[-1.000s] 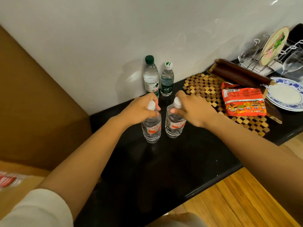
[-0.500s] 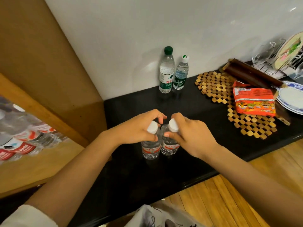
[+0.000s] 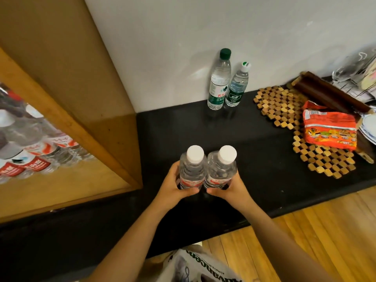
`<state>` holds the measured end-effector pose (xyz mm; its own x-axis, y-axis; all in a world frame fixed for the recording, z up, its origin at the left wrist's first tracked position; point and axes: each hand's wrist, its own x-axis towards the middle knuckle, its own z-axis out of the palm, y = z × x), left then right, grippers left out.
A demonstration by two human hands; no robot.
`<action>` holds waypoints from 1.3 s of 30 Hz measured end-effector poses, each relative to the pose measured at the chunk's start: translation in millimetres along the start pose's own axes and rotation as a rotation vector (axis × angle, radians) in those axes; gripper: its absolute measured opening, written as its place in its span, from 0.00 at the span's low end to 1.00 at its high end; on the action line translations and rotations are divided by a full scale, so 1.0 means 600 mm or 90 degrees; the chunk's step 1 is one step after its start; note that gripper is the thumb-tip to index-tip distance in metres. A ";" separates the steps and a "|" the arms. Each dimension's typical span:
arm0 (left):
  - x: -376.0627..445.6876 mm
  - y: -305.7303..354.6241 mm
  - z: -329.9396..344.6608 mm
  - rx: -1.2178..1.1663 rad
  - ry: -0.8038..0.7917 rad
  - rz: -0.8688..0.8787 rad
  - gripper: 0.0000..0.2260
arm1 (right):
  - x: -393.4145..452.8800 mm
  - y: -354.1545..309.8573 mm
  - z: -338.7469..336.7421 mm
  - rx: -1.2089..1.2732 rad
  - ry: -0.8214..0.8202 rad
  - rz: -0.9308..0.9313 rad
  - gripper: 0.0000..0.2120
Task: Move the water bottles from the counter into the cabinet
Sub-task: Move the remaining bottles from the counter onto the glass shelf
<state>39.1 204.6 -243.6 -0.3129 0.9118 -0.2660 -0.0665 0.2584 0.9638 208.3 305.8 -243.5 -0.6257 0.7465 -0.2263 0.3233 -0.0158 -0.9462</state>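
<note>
Two small white-capped water bottles with red labels stand side by side over the black counter (image 3: pixel 264 159). My left hand (image 3: pixel 175 190) wraps the lower body of the left bottle (image 3: pixel 192 169). My right hand (image 3: pixel 232 190) wraps the lower body of the right bottle (image 3: pixel 221 169). Whether their bases touch the counter is hidden by my hands. Against the wall stand a tall green-capped bottle (image 3: pixel 219 80) and a shorter white-capped, green-labelled bottle (image 3: pixel 238 86). At the left, the open wooden cabinet (image 3: pixel 67 121) holds several red-labelled bottles (image 3: pixel 30 157) on its shelf.
A wooden lattice mat (image 3: pixel 284 110) lies at the right with an orange snack packet (image 3: pixel 329 129) on it. Behind it are a dark wooden box (image 3: pixel 325 92), a plate edge (image 3: pixel 368 129) and a dish rack with glasses (image 3: pixel 356 72). A printed bag (image 3: pixel 199 265) sits below on the wooden floor.
Both hands slid from the caps down to the lower bodies of the two bottles. The bottles came nearer the front edge, and the view turned left, showing more of the cabinet.
</note>
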 end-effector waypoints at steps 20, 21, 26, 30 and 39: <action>-0.119 0.096 -0.073 -0.015 0.056 0.102 0.33 | -0.072 -0.091 0.066 0.063 0.034 -0.132 0.34; -0.134 0.106 -0.085 -0.033 0.061 0.121 0.33 | -0.079 -0.108 0.075 0.076 0.019 -0.153 0.33; -0.203 0.149 -0.142 -0.129 0.106 0.212 0.26 | -0.099 -0.195 0.134 0.120 -0.048 -0.235 0.31; -0.253 0.188 -0.196 -0.148 0.165 0.279 0.26 | -0.109 -0.267 0.191 0.144 -0.092 -0.295 0.32; -0.339 0.310 -0.316 -0.082 0.295 0.464 0.21 | -0.119 -0.452 0.293 0.183 -0.153 -0.445 0.29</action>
<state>-89.3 6.7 -6.7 -0.6709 0.6073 0.4256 0.2023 -0.4022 0.8929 40.2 139.7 -11.3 -0.7629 0.4833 0.4295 -0.3769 0.2073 -0.9028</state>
